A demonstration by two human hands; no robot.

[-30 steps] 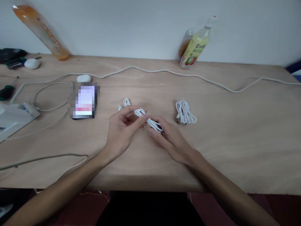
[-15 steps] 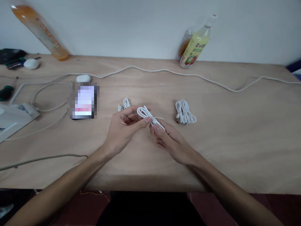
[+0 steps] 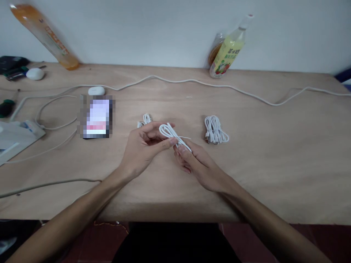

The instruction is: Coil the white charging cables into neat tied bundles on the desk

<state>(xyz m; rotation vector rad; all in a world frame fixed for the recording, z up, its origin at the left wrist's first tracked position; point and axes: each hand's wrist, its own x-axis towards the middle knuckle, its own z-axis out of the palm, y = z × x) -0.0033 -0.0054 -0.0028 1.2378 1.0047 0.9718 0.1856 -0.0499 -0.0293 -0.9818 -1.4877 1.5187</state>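
Observation:
Both hands meet over the middle of the wooden table [image 3: 274, 164]. My left hand [image 3: 142, 148] pinches a bundled white cable [image 3: 169, 132] between thumb and forefinger. My right hand [image 3: 196, 164] grips the same bundle at its lower end, fingers curled round it. A thin strand sticks out to the right of the bundle. Just behind my left hand lies a small coiled white cable [image 3: 144, 120]. To the right lies a second coiled white cable [image 3: 215, 130] with a plug end.
A phone [image 3: 96, 117] lies left of the hands, a white earbud case [image 3: 96, 91] behind it. A long white cord [image 3: 192, 82] runs across the table. Two drink bottles [image 3: 227, 51] [image 3: 44, 34] stand by the wall. A power strip [image 3: 24, 129] and tools sit far left.
My right hand slid from under the bundle's right end to close round its lower part; the bundle's loop rose slightly in my left fingers. Little moved in the last half second.

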